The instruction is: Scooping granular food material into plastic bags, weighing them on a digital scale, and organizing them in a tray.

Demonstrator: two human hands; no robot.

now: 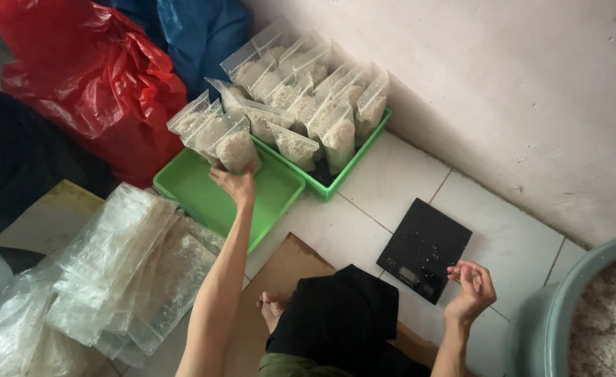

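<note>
Head view: a filled clear bag (236, 150) is pinched upright at its base by the left hand (236, 185) over the near green tray (203, 192), beside bags already stood there. The right hand (472, 287), released and empty, is held near the black scale (424, 249).

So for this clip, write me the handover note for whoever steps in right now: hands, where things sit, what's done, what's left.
Left hand: gripping a filled clear plastic pouch of white grain, setting it in the front green plastic tray.
Right hand: open and empty, above the black flat digital scale.
Done: back green tray packed with upright filled pouches; three pouches stand in the front tray.
Left: stack of empty clear bags at left; grey-green tub of white grain at right is not yet empty.
</note>
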